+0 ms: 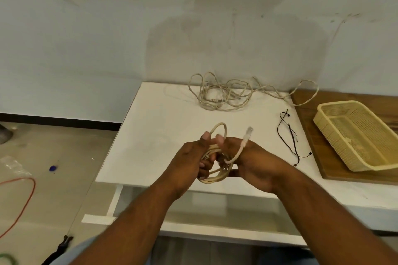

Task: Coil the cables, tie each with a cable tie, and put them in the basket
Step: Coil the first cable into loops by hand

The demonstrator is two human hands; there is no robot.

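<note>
Both hands hold one beige coiled cable [216,175] above the front edge of the white table [163,127]. My left hand [189,159] grips the coil's left side, thumb up. My right hand [247,161] grips its right side; the cable's plug end [247,133] sticks up over that hand. A loop of the coil [221,127] rises between the thumbs. A tangle of loose beige cables [224,94] lies at the table's back. Black cable ties [289,137] lie to the right of my hands. The beige plastic basket [336,135] stands tilted on a wooden board, with nothing visible in it.
The wooden board [305,109] lies at the table's right side under the basket. A wall stands right behind the table. On the floor to the left are a red cable [30,191], a plastic bag [13,165], a small blue object [52,168] and a black clip [64,243].
</note>
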